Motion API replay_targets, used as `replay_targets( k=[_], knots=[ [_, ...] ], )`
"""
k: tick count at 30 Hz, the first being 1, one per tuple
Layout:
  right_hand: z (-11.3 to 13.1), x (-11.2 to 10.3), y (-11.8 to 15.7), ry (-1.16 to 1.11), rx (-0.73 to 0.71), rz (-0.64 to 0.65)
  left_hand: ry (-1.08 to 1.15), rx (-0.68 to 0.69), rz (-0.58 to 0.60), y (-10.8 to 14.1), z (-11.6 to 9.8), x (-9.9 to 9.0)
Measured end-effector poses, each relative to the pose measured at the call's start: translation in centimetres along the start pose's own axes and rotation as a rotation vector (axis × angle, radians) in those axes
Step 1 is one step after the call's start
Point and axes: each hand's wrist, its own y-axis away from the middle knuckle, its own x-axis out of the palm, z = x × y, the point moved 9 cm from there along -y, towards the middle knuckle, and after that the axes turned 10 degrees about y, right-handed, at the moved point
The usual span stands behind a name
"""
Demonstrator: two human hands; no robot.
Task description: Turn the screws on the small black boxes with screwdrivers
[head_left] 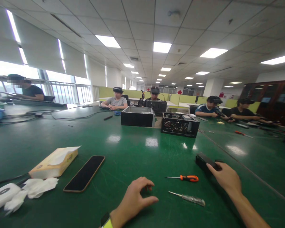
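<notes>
My left hand [136, 196] hovers over the green table [123, 158], thumb and curled fingers apart, with nothing between them. A watch with a yellow-green band is on that wrist. At the right, my right hand [225, 177] grips a long black object [205, 161] around its near part; its far end points up and left. Between the hands lie an orange and black screwdriver [189, 178] and, nearer to me, a clear-handled screwdriver [192, 199]. Both have their tips to the left.
Left are a phone [85, 174], a tissue pack [55, 163], crumpled tissues [39, 187] and a white device [4, 196]. Two computer cases [137, 117] stand farther back, beyond the hands. Several people sit around the table. Cables lie at the far left.
</notes>
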Motion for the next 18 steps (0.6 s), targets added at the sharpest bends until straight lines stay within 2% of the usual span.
replay_targets(
  k=[4, 9, 14, 18],
  knots=[
    [-0.7, 0.9, -0.1, 0.081, 0.07, 0.106, 0.001, 0.003, 0.018, 0.1, -0.1, 0.2],
    [-0.6, 0.9, -0.1, 0.11, 0.062, 0.184, -0.009, -0.009, 0.039, 0.2, -0.3, 0.3],
    [-2.4, -0.9, -1.1, 0.055, 0.047, 0.05, -0.008, -0.009, 0.044, 0.3, -0.4, 0.3],
    [-6.4, 0.0, -2.1, 0.124, 0.107, -0.022, -0.014, -0.004, 0.053, 0.3, -0.2, 0.5]
  ],
)
